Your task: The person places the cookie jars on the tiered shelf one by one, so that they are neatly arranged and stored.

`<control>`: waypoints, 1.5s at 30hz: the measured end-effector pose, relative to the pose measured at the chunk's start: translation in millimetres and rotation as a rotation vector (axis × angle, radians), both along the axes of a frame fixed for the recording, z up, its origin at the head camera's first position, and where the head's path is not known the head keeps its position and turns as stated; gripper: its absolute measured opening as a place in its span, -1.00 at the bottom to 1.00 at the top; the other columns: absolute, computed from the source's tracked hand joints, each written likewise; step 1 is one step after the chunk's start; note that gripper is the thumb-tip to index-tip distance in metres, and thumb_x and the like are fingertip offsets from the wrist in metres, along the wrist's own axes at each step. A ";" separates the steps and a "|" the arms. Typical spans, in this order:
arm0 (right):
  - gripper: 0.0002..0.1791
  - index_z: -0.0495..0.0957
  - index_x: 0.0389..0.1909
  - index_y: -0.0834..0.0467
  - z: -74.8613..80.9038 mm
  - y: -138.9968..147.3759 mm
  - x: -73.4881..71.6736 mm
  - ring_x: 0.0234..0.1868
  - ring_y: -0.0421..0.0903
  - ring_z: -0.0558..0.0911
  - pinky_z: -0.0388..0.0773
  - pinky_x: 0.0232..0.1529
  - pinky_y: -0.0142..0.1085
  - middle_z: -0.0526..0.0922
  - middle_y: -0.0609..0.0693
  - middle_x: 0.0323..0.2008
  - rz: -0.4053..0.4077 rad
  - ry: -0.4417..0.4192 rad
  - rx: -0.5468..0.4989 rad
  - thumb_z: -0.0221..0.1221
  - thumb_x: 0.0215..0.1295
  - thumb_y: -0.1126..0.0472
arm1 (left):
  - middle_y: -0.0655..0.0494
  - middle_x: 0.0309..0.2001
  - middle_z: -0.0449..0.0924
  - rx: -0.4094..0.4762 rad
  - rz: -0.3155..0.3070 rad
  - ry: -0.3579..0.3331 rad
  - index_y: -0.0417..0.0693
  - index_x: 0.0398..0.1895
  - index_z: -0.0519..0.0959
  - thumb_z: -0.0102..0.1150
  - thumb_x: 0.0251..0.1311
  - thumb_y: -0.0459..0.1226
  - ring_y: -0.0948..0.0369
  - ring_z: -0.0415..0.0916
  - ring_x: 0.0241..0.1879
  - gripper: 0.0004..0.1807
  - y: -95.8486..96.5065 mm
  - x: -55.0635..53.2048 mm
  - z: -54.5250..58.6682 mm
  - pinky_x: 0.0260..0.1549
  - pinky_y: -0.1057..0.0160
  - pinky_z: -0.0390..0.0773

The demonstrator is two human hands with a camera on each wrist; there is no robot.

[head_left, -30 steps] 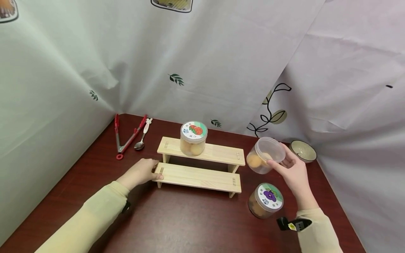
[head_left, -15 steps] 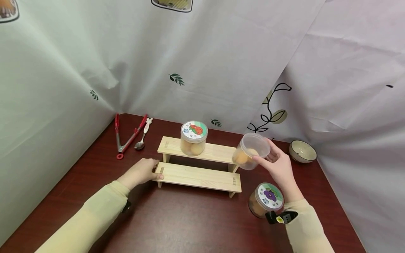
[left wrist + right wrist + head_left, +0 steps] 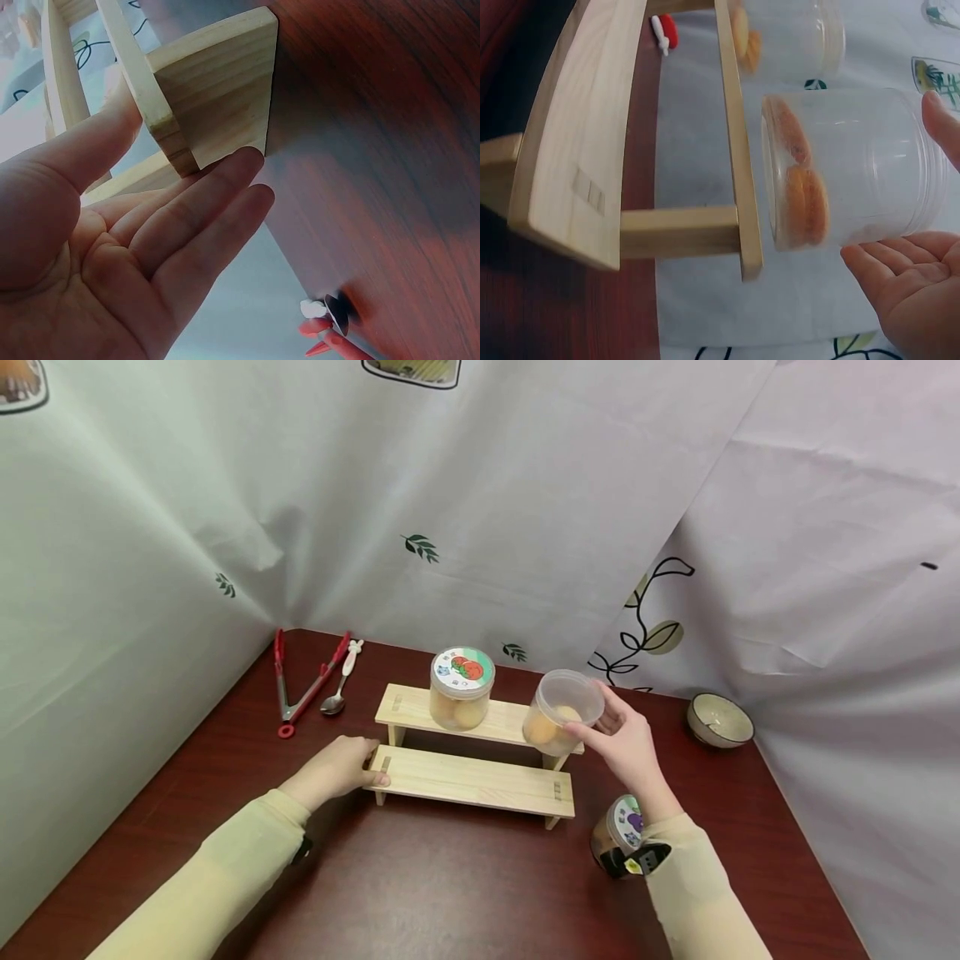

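Observation:
My left hand (image 3: 341,766) grips the left end of a two-tier wooden shelf (image 3: 472,783), thumb on the lower plank and fingers at its end. In the left wrist view, the shelf's side panel (image 3: 221,90) lies against those fingers. My right hand (image 3: 622,739) holds a clear plastic jar (image 3: 553,714) with round cookies inside, over the right end of the upper plank. A narrow gap shows between jar base and plank in the right wrist view. A second jar (image 3: 462,689), its lid printed with red fruit, stands on the upper plank.
On the brown table, a jar (image 3: 606,835) with a purple picture lid is partly hidden by my right wrist. Red-handled tongs (image 3: 303,700) and a spoon (image 3: 342,677) lie back left. A bowl (image 3: 720,720) stands back right. White cloth (image 3: 480,527) hangs behind.
My right hand has carried the clear jar leftward, from beside the shelf to over the upper plank's right end. My left hand and the shelf have stayed put.

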State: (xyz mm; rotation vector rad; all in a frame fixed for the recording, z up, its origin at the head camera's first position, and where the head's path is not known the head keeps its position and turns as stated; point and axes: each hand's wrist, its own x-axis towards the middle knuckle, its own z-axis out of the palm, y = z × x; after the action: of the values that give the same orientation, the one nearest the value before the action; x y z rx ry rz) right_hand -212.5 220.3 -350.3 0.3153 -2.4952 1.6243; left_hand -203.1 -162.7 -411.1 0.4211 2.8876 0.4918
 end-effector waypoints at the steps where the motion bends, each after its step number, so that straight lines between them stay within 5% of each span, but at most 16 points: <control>1: -0.14 0.22 0.39 0.10 -0.4 -2.2 -1.3 0.24 -0.01 0.44 0.38 0.13 -0.29 0.41 0.09 0.27 0.003 -0.002 -0.002 0.39 0.07 0.14 | -0.05 -0.33 0.61 0.000 -0.001 0.001 -0.37 -0.09 0.55 0.38 0.02 -0.08 0.13 0.50 -0.35 -0.45 0.2 0.0 0.3 -0.29 0.09 0.49; 10: -0.07 0.19 0.39 0.20 -2.9 -18.8 -12.2 0.25 -0.06 0.43 0.34 0.17 -0.29 0.38 0.11 0.29 0.016 -0.002 -0.054 0.43 0.01 0.16 | 0.11 -0.52 0.46 0.020 0.005 -0.020 -0.30 -0.20 0.55 0.37 0.04 -0.11 0.19 0.35 -0.48 -0.57 2.4 1.1 2.6 -0.45 0.23 0.35; 26: -0.09 0.21 0.39 0.18 -4.5 -28.6 -22.4 0.28 -0.03 0.39 0.33 0.19 -0.28 0.36 0.13 0.30 0.056 -0.023 -0.041 0.43 0.01 0.13 | 0.09 -0.49 0.51 0.028 0.003 -0.011 -0.31 -0.19 0.56 0.39 0.02 -0.12 0.19 0.38 -0.46 -0.56 1.9 0.9 1.8 -0.43 0.20 0.39; 45: -0.11 0.15 0.41 0.19 0.2 -30.8 -17.5 0.31 0.01 0.35 0.30 0.22 -0.23 0.25 0.14 0.36 0.032 -0.012 0.010 0.38 0.09 0.16 | 0.03 -0.43 0.57 0.037 -0.013 0.020 -0.34 -0.17 0.56 0.39 0.01 -0.10 0.17 0.45 -0.42 -0.52 1.0 3.6 3.1 -0.39 0.14 0.44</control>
State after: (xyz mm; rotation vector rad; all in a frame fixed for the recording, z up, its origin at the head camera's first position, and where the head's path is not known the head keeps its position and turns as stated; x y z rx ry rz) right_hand -229.9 189.6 -350.1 0.3491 -2.5200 1.6306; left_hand -199.5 -161.6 -408.0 0.4532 2.8972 0.5425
